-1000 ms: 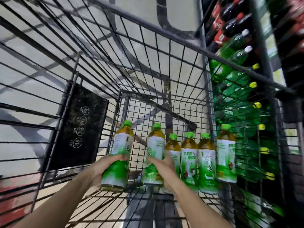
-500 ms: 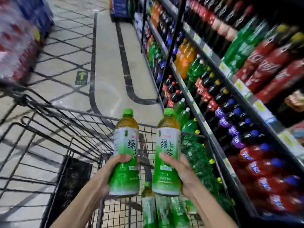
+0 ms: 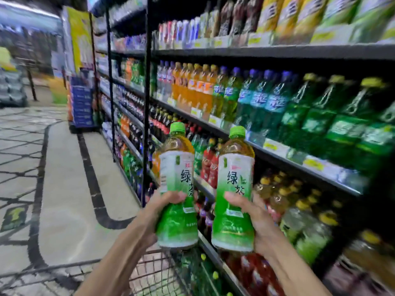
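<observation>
A long run of dark shelves (image 3: pixel 277 52) fills the right side and stretches away down the aisle, packed with drinks that are mostly blurred. Big green bottles (image 3: pixel 316 124) stand on the middle level at the right, and orange bottles (image 3: pixel 192 86) stand farther along the same level. Red and yellow-capped ones sit lower down. To the left lies the pale tiled floor (image 3: pixel 64 189), crossed by dark curved lines. At the bottom edge the wire rim of a shopping cart (image 3: pixel 149 272) shows beneath the forearms. Above the cart and in front of the lower shelves, 2 tea bottles are held upright side by side, near each other but apart. Each has a white and green label with Chinese characters, and amber drink shows at the shoulder. The left bottle (image 3: pixel 177 174) sits slightly higher than the right bottle (image 3: pixel 234 182). The left hand (image 3: pixel 156 212) grasps the lower half of the left bottle, thumb laid across the front of the label and fingers wrapped behind. The right hand (image 3: pixel 256 218) grasps the right bottle the same way, thumb across the front and palm against its right side. Each bottle has a green cap, 1 on the left bottle (image 3: pixel 177 128) and 1 on the right bottle (image 3: pixel 236 131).
</observation>
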Demonstrator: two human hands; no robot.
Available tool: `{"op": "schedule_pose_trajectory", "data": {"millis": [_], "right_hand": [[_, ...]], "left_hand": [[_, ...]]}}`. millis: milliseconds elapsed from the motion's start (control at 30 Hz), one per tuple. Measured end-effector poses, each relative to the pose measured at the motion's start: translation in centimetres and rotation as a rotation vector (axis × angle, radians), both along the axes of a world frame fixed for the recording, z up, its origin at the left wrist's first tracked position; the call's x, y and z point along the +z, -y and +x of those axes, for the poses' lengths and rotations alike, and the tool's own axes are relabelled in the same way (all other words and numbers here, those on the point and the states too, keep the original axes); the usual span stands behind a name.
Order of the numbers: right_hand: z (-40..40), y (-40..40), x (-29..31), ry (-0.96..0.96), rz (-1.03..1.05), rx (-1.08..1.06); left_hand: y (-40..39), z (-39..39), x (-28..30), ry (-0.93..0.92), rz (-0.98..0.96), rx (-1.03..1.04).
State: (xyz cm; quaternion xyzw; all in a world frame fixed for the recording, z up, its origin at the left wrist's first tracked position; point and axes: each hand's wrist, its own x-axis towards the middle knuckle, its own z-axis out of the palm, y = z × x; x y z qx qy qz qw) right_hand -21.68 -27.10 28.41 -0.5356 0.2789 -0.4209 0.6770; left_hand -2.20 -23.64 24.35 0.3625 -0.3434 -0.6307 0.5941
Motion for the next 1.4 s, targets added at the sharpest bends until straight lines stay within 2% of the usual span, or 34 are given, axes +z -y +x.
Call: {"op": "schedule_pose_trajectory", "data": {"millis": [400, 633, 833, 1100, 1400], "right_hand": [[-19.9, -8.2, 9.4, -0.026, -0.260, -0.335], [-31.1, -15.5, 14.2, -0.080, -0.384, -0.521], [-38.3, -20.2, 19.0, -0.103, -0.529, -0.605], [-44.6, -22.1, 24.8, -0.219, -0.693, -0.804], [-49.0, -20.8, 31.9, -0.314, -0.894, -0.975]], "left_hand": [[-2.8, -20.5, 11.2, 0.183, -0.370, -0.148], [-6.9, -31.6, 16.8, 0.234, -0.489, -0.247], [-9.6, -40.0, 22.3, 0.246, -0.679, -0.299], [-9.6, -47.4, 28.6, 0.236, -0.845, -0.337], [-5.9, -51.5, 36.3, 0.206, -1.006, -0.337]]}}
